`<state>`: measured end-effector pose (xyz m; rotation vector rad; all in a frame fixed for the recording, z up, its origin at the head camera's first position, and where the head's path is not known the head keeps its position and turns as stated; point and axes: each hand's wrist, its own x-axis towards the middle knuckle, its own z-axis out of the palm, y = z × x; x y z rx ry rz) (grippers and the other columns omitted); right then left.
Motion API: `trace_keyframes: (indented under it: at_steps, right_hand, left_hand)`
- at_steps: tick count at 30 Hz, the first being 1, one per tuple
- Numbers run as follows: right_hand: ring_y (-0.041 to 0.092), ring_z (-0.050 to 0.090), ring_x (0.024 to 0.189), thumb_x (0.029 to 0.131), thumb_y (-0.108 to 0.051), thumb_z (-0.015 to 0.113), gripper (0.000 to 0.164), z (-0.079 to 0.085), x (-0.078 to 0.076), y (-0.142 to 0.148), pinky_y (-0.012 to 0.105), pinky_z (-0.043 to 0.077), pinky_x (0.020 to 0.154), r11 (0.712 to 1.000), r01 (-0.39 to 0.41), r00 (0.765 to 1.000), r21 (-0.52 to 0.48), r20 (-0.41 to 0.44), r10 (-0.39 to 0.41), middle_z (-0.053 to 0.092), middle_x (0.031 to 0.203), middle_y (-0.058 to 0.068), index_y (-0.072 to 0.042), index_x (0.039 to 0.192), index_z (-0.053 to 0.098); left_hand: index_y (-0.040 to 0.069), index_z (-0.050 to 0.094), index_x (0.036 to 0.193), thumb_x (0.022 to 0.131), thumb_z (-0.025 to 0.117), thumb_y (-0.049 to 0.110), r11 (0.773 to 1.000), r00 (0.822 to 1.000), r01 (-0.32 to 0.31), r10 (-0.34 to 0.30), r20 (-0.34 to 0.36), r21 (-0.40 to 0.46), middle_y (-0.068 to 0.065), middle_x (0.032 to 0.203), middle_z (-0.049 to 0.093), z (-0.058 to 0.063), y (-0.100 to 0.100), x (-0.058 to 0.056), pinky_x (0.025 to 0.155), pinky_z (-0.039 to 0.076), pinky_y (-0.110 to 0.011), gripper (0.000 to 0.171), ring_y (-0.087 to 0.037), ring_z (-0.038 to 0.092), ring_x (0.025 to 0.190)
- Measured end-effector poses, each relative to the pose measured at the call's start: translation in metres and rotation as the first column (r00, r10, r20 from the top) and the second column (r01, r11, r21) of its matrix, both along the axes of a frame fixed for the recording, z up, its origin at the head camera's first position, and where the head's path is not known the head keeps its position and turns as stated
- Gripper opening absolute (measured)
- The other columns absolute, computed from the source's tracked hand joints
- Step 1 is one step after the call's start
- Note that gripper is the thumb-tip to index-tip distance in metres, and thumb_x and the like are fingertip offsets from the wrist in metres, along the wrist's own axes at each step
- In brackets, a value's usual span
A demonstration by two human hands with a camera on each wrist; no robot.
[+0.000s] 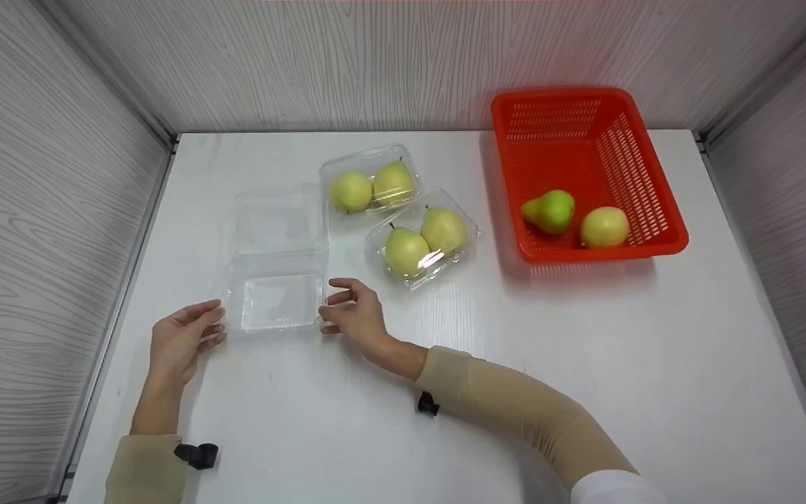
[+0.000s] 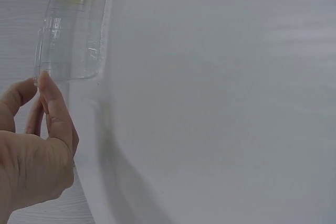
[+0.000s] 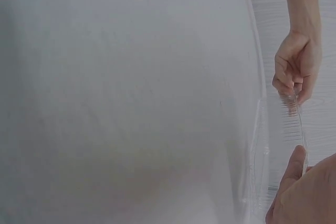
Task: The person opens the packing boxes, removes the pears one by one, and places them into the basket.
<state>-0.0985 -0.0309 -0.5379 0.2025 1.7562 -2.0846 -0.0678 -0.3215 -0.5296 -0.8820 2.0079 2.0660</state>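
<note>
A clear plastic clamshell box (image 1: 280,301) lies unfolded on the white table, its lid (image 1: 278,222) laid back on the far side. My left hand (image 1: 182,339) pinches the left rim of this box between thumb and fingers, as the left wrist view also shows at the box corner (image 2: 73,51). On the opposite side my right hand (image 1: 357,315) pinches the right rim. In the right wrist view both hands hold the box's edge (image 3: 294,124). No fruit sits inside this box.
Two closed clear boxes with pears stand beyond it, one box (image 1: 369,164) farther back, another box (image 1: 473,234) nearer. At the right back a red basket (image 1: 588,255) holds a green pear (image 1: 553,211) and a yellowish round fruit (image 1: 604,227). Panels (image 1: 347,63) enclose the table.
</note>
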Motion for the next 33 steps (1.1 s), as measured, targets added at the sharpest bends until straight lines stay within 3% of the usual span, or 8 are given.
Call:
trace_keyframes:
  at_steps: [14,26,33]
  right_hand:
    - [0.013,0.071,0.080,0.091,0.009,0.074,0.056,0.004,-0.012,-0.025,0.030,0.070,0.071,1.000,0.020,1.000,0.006,0.024,-0.020,0.064,0.102,0.006,-0.002,0.143,0.059]
    - [0.013,0.065,0.076,0.085,0.014,0.068,0.064,0.005,-0.031,-0.042,0.030,0.069,0.071,0.998,0.013,0.998,-0.068,0.056,-0.009,0.063,0.105,0.007,-0.002,0.146,0.058]
    - [0.014,0.066,0.076,0.087,0.014,0.069,0.061,0.006,-0.042,-0.052,0.030,0.069,0.072,0.998,0.015,0.998,-0.059,0.059,-0.012,0.064,0.105,0.009,-0.001,0.146,0.058]
  left_hand:
    - [0.005,0.072,0.120,0.095,0.079,0.012,0.995,0.997,-0.079,0.079,0.003,-0.061,0.011,0.090,0.075,0.003,-0.015,-0.014,0.067,0.066,-0.021,0.027,-0.010,0.073,0.075]
    - [0.009,0.076,0.110,0.092,0.082,0.010,0.993,0.993,-0.113,0.113,-0.020,0.029,0.009,0.099,0.073,0.017,-0.027,-0.025,0.071,0.067,-0.021,0.019,-0.010,0.072,0.076]
    - [0.011,0.077,0.104,0.091,0.083,0.010,0.985,0.987,-0.156,0.159,-0.028,0.075,0.008,0.097,0.074,0.019,-0.033,-0.035,0.071,0.067,-0.021,0.015,-0.012,0.073,0.076]
